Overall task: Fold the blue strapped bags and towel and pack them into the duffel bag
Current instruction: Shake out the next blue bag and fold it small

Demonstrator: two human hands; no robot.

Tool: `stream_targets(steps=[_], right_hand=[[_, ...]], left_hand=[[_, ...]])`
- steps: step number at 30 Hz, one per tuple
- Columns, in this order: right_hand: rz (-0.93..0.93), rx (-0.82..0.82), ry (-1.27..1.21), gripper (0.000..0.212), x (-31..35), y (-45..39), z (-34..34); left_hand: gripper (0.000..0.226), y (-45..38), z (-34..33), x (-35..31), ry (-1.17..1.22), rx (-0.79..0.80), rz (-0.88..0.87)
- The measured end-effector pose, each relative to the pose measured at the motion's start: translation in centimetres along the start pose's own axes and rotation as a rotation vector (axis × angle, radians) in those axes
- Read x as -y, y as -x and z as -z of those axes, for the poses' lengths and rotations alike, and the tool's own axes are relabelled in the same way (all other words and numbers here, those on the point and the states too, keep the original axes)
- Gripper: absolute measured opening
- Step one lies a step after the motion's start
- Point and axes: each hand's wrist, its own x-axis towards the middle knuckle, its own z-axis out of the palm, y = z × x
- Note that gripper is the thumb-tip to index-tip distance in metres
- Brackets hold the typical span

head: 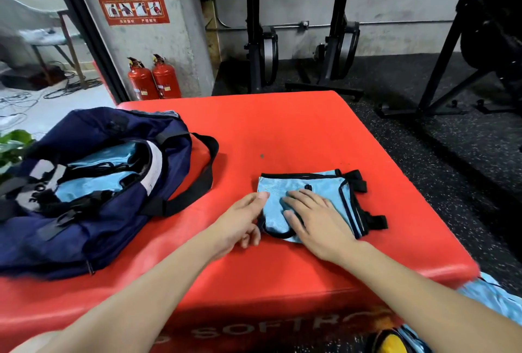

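A light blue bag with black straps (324, 186) lies folded flat on the red padded box (282, 132). My right hand (316, 220) presses flat on its near half, fingers spread. My left hand (240, 222) is at the bag's left edge, thumb touching the fabric and fingers curled at the edge; a grip cannot be made out. The navy duffel bag (135, 225) sits open at the left of the box, with more light blue fabric (93, 183) and black straps inside.
More light blue fabric (491, 299) hangs off the box's near right corner, above a yellow and black object (392, 341). Two red fire extinguishers (155, 78) stand by a pillar. Black exercise machines (339, 42) stand on the speckled floor behind.
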Motion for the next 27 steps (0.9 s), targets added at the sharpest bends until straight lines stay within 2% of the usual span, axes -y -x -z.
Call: stream_targets(steps=[5,7,11,13,16,18,20,21,24,25,27], right_hand=[[0.035,0.007,-0.003,0.063,-0.5,0.0,0.1],[0.093,0.019,0.003,0.061,-1.0,-0.4,0.3],[0.233,0.079,0.080,0.061,-3.4,-2.1,0.8],[0.272,0.033,0.122,0.055,-4.1,-2.9,1.0],[0.292,-0.153,0.118,0.041,-4.0,-3.2,1.3],[0.206,-0.305,0.061,0.039,-2.5,-2.6,1.1],[-0.005,-0.405,0.042,0.045,-0.6,-2.2,0.4],[-0.141,-0.393,0.066,0.052,0.3,-2.0,0.1],[-0.484,-0.114,0.082,0.073,1.7,-1.5,-0.6],[-0.518,-0.040,0.075,0.077,1.8,-1.4,-0.8],[-0.471,0.018,0.072,0.081,1.7,-1.5,-1.1]], left_hand=[[0.038,1.2,0.8,0.4,-0.174,0.070,-0.006],[0.036,1.9,0.6,0.5,-0.151,0.087,0.007],[0.051,4.0,-1.1,1.6,-0.035,0.158,0.039],[0.063,5.1,-2.4,2.4,0.040,0.264,0.023],[0.075,5.9,-4.0,3.2,0.151,0.350,0.004],[0.072,5.8,-4.6,3.2,0.183,0.314,-0.005],[0.061,5.5,-4.6,3.2,0.162,0.210,-0.027],[0.057,5.3,-4.4,3.2,0.125,0.128,-0.048],[0.052,4.7,-3.1,2.9,-0.031,-0.084,-0.133],[0.050,4.5,-2.6,2.8,-0.065,-0.120,-0.161],[0.047,4.3,-1.6,2.6,-0.094,-0.165,-0.208]])
